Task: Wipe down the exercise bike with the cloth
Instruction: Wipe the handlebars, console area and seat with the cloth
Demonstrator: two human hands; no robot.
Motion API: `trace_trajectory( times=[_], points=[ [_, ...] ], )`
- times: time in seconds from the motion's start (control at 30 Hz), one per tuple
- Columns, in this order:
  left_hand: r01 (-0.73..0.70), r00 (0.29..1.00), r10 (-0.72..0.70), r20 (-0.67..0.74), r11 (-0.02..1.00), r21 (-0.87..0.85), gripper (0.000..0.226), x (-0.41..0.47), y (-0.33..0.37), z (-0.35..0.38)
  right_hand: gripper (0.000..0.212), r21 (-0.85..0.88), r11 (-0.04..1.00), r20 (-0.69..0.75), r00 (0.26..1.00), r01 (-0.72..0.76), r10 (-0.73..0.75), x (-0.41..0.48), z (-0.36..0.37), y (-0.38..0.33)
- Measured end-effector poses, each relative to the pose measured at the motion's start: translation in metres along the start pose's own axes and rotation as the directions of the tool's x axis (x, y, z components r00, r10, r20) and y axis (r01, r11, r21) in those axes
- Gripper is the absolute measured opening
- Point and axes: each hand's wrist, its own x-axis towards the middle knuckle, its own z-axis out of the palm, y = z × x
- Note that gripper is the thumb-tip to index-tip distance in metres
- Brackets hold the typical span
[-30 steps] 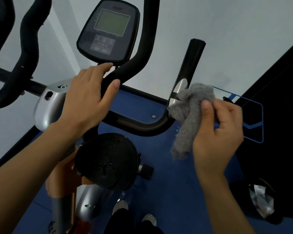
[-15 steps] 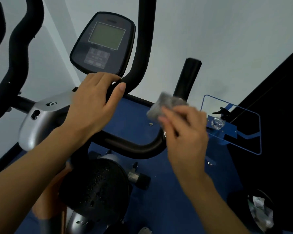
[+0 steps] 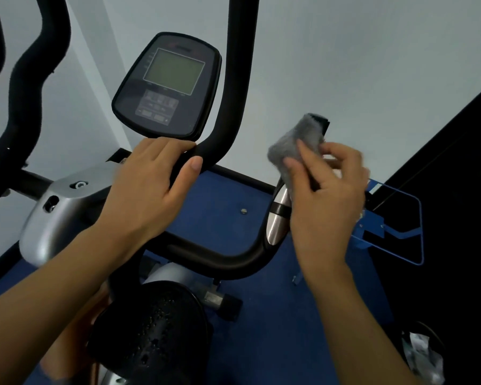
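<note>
The exercise bike fills the view: a dark console (image 3: 167, 87) with a grey screen, black curved handlebars (image 3: 228, 257) and a silver stem cover (image 3: 53, 218). My left hand (image 3: 150, 190) grips the handlebar bend just below the console. My right hand (image 3: 325, 195) wraps the grey cloth (image 3: 295, 145) around the upright right handle, above its silver pulse sensor (image 3: 278, 218). Only the black tip of that handle (image 3: 321, 122) shows above the cloth. A black knob-like disc (image 3: 150, 329) sits below the handlebars.
Blue floor (image 3: 261, 343) lies under the bike, with white walls behind. A blue wire frame (image 3: 400, 232) stands at the right against a black panel (image 3: 456, 190). A dark bin (image 3: 422, 354) with crumpled paper sits at the lower right. Another machine's black handlebar (image 3: 28, 79) rises at the left.
My right hand has carried the cloth up the right handle, from the silver sensor to near its tip. My left hand stays on the handlebar bend. The view has shifted slightly.
</note>
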Motion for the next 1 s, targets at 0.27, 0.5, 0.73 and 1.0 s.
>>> trace_trajectory(
  times=[0.27, 0.5, 0.73, 1.0],
  points=[
    [0.026, 0.999, -0.026, -0.025, 0.999, -0.021, 0.054, -0.002, -0.001, 0.001, 0.019, -0.013, 1.0, -0.031, 0.999, 0.028, -0.029, 0.016, 0.013, 0.003],
    [0.016, 1.0, -0.016, -0.003, 1.0, -0.02, 0.055, -0.002, -0.001, 0.0, 0.021, 0.035, 0.996, -0.135, 0.988, 0.081, -0.076, 0.052, 0.004, 0.007],
    [0.014, 0.999, -0.015, 0.029, 0.999, 0.029, 0.054, 0.003, 0.002, 0.0, 0.02, 0.017, 1.0, 0.187, 0.982, 0.001, -0.005, 0.063, 0.004, 0.006],
    [0.032, 0.999, -0.033, 0.024, 0.999, 0.021, 0.054, 0.004, 0.001, -0.001, 0.018, -0.015, 0.999, 0.156, 0.987, 0.045, -0.042, 0.058, 0.012, -0.001]
  ],
)
